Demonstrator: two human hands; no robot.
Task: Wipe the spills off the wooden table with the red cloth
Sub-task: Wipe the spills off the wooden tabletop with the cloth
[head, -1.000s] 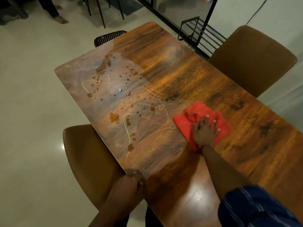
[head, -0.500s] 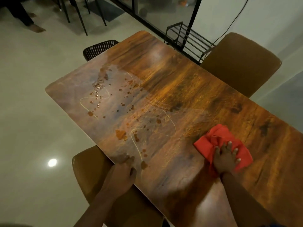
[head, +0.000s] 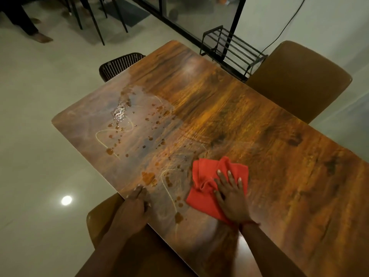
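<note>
Pressing flat on the red cloth (head: 205,176), the right hand (head: 231,196) lies palm down, fingers straight and spread, with the forearm reaching in from the near edge. The cloth sits crumpled on the wooden table (head: 259,136), and its left side is just beside the nearest brown spills (head: 148,177). The left hand (head: 135,204) rests on the table's near-left edge with its fingers laid loosely on top, holding nothing. More drops and pale streaks spread toward the far-left corner. One tan chair (head: 97,220) sits below the left hand.
</note>
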